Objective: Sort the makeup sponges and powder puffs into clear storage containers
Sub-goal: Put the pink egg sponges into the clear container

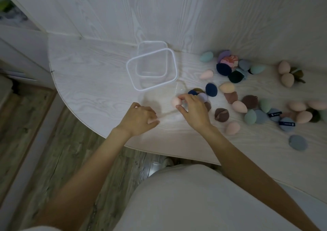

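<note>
right hand [194, 110] fingertips pinching a pink sponge [176, 101]; left hand [139, 119] loosely curled, seemingly empty; light, squashy, best gripped round the middle

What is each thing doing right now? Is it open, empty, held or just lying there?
Clear container: open, lid off, empty, with a lid or smaller box at its back.
Pink sponge: pinched by the right hand.
Left hand: curled on the table, something pink under its fingers.
Other sponges and puffs: loose on the table, unsorted.
</note>
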A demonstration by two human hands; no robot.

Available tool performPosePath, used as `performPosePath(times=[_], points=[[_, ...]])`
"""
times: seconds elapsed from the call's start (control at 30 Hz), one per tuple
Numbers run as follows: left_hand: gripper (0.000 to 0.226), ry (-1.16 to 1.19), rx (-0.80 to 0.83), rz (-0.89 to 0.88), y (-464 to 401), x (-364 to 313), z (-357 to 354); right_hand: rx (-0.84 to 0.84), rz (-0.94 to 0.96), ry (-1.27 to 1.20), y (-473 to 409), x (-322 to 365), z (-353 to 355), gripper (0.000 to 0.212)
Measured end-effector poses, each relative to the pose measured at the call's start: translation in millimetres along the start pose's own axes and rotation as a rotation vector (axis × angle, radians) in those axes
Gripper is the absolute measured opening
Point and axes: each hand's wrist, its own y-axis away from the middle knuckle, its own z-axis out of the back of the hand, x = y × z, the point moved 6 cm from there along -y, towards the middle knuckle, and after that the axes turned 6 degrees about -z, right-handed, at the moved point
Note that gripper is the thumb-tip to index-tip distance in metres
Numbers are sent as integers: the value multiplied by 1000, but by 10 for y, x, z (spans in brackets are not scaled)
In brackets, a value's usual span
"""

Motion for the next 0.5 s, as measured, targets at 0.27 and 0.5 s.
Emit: performPosePath(times=[0.27,0.5], points=[[28,3,-117,85,71,-22,-135,196,7,57,-84,305,-296,23],[55,-57,-172,88,-94,-146,-162,258,-134,144,-198,283,-361,19]])
